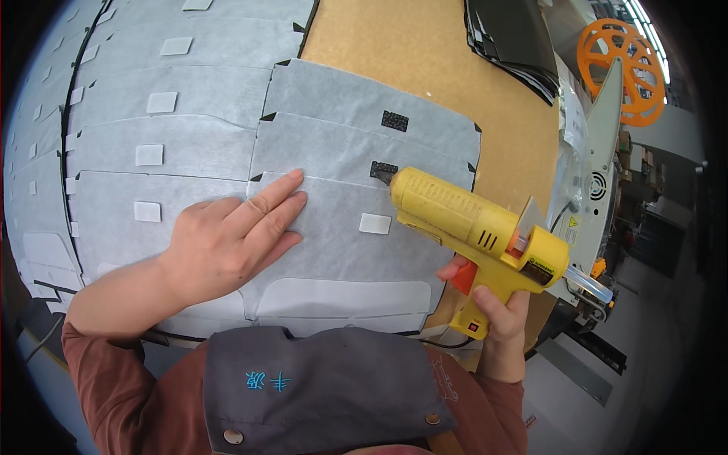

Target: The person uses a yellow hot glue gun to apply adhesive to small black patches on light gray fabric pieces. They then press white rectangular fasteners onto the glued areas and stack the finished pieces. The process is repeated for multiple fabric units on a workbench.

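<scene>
My right hand point(500, 311) is wrapped around the handle of a yellow hot glue gun point(455, 208), with a finger at its red trigger. A clear glue stick point(588, 283) pokes out of its back end. The nozzle meets a small black textured patch point(384, 168) on a pale grey fabric panel point(326, 144); whether it touches cannot be made out. My left hand point(227, 239) rests on the overlapping panels with fingers stretched out, pointing towards the patch. Another black patch point(394, 120) lies farther off, and a white rectangular pad point(375, 223) sits on the nearest panel.
Rows of similar panels with white pads point(149, 155) cover the table's left side. Brown board point(379, 38) shows behind and to the right. A stack of black sheets point(512, 45) lies at the far right, near an orange reel point(620, 72) on a machine. A black cord point(451, 343) trails below the gun.
</scene>
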`<control>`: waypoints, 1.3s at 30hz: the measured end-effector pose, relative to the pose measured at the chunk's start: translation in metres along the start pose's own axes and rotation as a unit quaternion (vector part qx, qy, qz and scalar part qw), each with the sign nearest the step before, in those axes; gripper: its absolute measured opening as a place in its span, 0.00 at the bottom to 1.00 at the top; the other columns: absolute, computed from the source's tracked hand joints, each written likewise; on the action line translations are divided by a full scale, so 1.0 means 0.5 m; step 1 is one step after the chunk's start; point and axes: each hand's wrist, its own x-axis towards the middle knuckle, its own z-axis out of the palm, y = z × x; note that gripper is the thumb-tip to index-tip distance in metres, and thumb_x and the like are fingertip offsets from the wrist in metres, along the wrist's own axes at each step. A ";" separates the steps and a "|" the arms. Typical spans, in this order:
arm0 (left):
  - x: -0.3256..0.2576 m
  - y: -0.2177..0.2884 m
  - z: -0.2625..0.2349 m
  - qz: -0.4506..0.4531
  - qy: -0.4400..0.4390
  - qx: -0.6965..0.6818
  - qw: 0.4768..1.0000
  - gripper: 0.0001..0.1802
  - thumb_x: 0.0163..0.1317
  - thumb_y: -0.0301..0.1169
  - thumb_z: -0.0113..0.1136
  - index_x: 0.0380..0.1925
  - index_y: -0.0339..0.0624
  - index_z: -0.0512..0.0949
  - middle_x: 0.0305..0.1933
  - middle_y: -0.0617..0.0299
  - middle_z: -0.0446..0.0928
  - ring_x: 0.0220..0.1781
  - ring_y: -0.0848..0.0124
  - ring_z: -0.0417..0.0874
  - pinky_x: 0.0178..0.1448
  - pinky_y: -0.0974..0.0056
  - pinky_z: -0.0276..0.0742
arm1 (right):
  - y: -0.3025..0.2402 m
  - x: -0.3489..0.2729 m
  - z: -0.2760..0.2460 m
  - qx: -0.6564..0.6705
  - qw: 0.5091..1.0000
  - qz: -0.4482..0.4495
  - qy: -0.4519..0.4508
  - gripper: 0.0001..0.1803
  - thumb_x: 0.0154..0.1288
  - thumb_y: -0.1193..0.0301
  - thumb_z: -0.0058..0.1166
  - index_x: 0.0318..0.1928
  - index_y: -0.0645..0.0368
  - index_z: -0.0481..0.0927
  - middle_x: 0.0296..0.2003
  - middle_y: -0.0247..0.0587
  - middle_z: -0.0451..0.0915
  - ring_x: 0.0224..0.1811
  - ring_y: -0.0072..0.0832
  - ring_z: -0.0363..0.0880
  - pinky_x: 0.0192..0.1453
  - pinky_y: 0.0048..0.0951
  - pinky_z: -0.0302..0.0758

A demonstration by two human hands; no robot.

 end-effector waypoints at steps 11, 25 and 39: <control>0.001 -0.002 0.001 0.004 0.003 -0.004 1.000 0.25 0.50 0.33 0.72 0.49 0.38 0.80 0.58 0.52 0.79 0.21 0.74 0.77 0.26 0.72 0.75 | 0.013 -0.001 -0.001 0.018 1.000 -0.005 0.015 0.31 0.63 0.76 0.54 0.66 0.65 0.61 0.53 0.54 0.73 0.51 0.40 0.78 0.56 0.42 0.76; 0.003 -0.002 0.003 0.005 0.004 -0.008 1.000 0.24 0.49 0.32 0.72 0.48 0.38 0.80 0.58 0.51 0.79 0.21 0.75 0.76 0.25 0.72 0.74 | 0.022 0.008 0.002 0.025 0.999 -0.011 0.035 0.33 0.61 0.75 0.53 0.66 0.66 0.61 0.53 0.55 0.73 0.49 0.41 0.80 0.54 0.42 0.77; 0.006 0.000 0.002 0.009 0.002 0.000 1.000 0.25 0.48 0.31 0.73 0.48 0.37 0.80 0.58 0.51 0.80 0.22 0.74 0.76 0.26 0.71 0.74 | 0.037 -0.010 -0.022 0.040 0.997 0.001 0.059 0.33 0.61 0.73 0.54 0.66 0.67 0.60 0.54 0.55 0.73 0.48 0.42 0.80 0.54 0.44 0.78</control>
